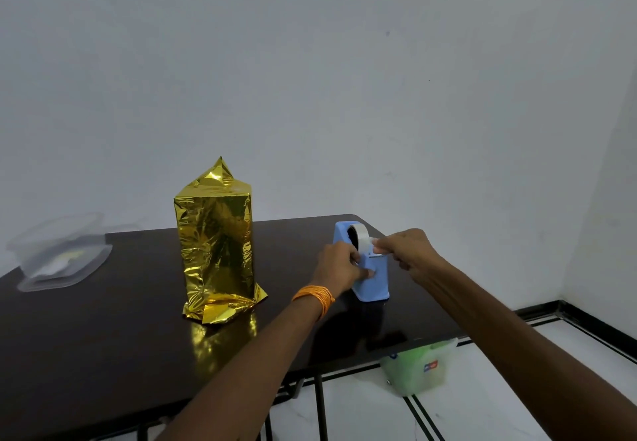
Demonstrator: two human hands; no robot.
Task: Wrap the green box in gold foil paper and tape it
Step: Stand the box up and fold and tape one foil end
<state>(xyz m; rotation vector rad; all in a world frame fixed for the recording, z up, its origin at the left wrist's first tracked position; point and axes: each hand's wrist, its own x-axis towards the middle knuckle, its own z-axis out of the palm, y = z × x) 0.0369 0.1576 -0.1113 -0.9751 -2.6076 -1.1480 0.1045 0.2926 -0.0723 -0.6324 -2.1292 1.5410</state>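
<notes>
Left hand: the left hand (344,268) is curled round the body of the light blue plastic tape dispenser (374,285), with the thumb pressed on its near side face.
Right hand: the right hand (406,251) pinches the free end of the clear tape (376,248) between thumb and forefinger, just above the dispenser's top edge. The other fingers are curled in.
Hands, relation: close together, one on each side of the dispenser, left hand on its left.
Tape roll: a roll of clear tape (358,234) sits in the dispenser's far upper end.
Task item: a tall box (215,244) wrapped in crinkled gold foil paper stands on the table, left of the dispenser, apart from both hands.
Long axis: vertical, the box standing on its small end.
Top end: a foil flap (220,170) rises to a point.
Base: loose foil flaps (227,308) splay onto the table at the foot, toward the front and right.
Support: a dark brown glossy table (103,337), which reflects the foil.
Wrist: an orange thread band (314,297) is on the left wrist.
Other items: a clear plastic container (58,251) sits at the table's far left, and a pale green plastic bag (420,371) lies on the floor below the table's right edge.
</notes>
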